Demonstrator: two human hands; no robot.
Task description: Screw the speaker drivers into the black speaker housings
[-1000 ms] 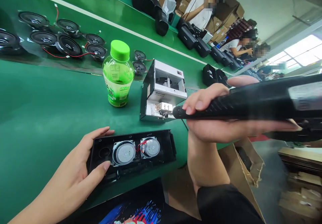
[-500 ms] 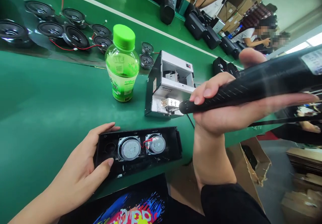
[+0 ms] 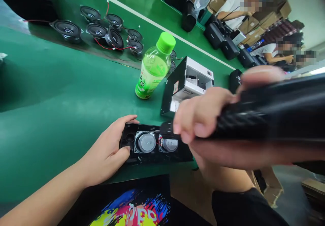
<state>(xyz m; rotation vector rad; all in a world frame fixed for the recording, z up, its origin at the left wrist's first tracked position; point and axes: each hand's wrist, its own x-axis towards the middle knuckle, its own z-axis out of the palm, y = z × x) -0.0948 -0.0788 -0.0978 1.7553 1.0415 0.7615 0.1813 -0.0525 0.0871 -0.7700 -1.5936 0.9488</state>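
Note:
A black speaker panel (image 3: 152,155) with two round silver-backed drivers lies at the near edge of the green bench. My left hand (image 3: 108,151) grips its left end, thumb on the front edge and fingers over the back. My right hand (image 3: 203,121) is wrapped around a thick black electric screwdriver (image 3: 266,112). The tool's tip hangs just above the panel, between the two drivers. Behind it stands a white and black screw feeder box (image 3: 188,83).
A green-capped bottle of green drink (image 3: 153,68) stands left of the feeder. Several loose black speaker cones (image 3: 101,33) with red wires lie at the back left. Black speaker cabinets (image 3: 220,38) line the conveyor, where other people sit. An open cardboard box (image 3: 266,188) sits below the bench on the right.
My right hand has brought the screwdriver tip from the feeder box down to the panel. The view has swung left. My left hand has stayed on the panel's left end.

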